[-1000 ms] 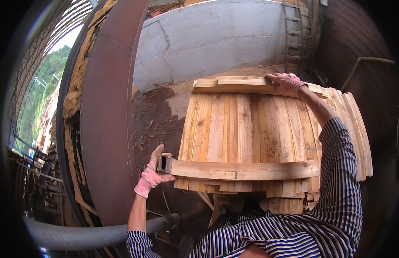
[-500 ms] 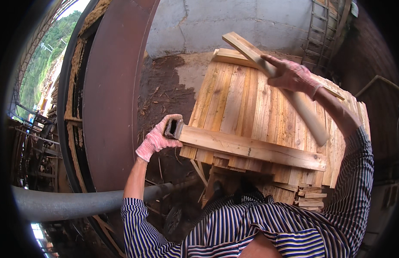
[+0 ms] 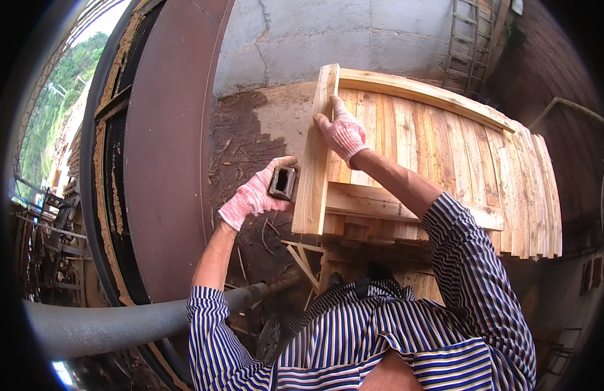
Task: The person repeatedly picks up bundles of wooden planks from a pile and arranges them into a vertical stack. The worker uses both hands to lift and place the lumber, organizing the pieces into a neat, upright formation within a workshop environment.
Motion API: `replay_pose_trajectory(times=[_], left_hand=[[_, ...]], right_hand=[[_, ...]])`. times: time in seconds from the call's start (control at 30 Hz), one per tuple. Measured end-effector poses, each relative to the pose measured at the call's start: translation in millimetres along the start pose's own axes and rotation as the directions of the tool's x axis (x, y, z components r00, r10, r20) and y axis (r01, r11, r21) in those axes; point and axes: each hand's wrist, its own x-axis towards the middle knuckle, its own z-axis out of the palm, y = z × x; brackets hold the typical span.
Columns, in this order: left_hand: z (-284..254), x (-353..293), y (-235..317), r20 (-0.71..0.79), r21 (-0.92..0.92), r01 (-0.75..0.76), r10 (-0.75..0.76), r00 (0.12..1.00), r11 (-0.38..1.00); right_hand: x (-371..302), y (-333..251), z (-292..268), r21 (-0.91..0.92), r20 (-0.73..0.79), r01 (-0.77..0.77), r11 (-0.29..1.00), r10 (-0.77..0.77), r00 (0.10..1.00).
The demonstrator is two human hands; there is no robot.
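Note:
My left hand (image 3: pixel 255 194), in a pink-and-white knit glove, has its fingers and thumb curled round a square hollow metal tube end (image 3: pixel 284 195). My right hand (image 3: pixel 344 133), gloved alike, grips a pale wooden board (image 3: pixel 310 186) near its far part, with the thumb on its face. This board lies crosswise at the left end of a stack of planks (image 3: pixel 406 133), just right of the metal tube. Under its ends run two long strips: a near strip (image 3: pixel 364 199), partly hidden by my right forearm, and a far strip (image 3: pixel 426 96).
A large curved brown metal housing (image 3: pixel 168 143) rises on my left. A thick grey pipe (image 3: pixel 119 326) runs below my left forearm. Beyond the stack stand a grey wall (image 3: pixel 334 39) and a ladder (image 3: pixel 463 49). Bark scraps litter the dark ground (image 3: pixel 240 143).
My right hand has swung the board leftward from above the stack and laid it across the left end. My left hand stays on the metal tube.

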Motion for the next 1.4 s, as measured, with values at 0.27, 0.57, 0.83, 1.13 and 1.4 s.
replay_pose_trajectory(times=[0.27,0.57,0.83,1.13,1.4], left_hand=[[-12,1,-34,-0.071,-0.445,0.302,-0.37,0.926,0.843],[-8,3,-14,-0.048,0.246,0.087,-0.078,0.996,0.965],[-16,0,-7,-0.049,0.28,0.099,-0.089,0.995,0.955],[-6,-4,-6,-0.096,0.307,0.119,-0.093,0.991,0.944],[9,5,-5,-0.055,0.021,0.178,-0.177,0.983,0.984]], right_hand=[[-14,-13,40,0.131,-0.164,-0.161,0.978,0.181,0.97],[-9,2,39,0.156,-0.264,-0.18,0.971,0.216,0.94],[-11,-5,36,0.225,-0.236,-0.204,0.953,0.257,0.937],[-7,9,-33,0.028,-0.028,-0.038,0.999,0.038,0.999],[16,104,-147,-0.296,-0.051,0.096,0.95,-0.116,0.992]])
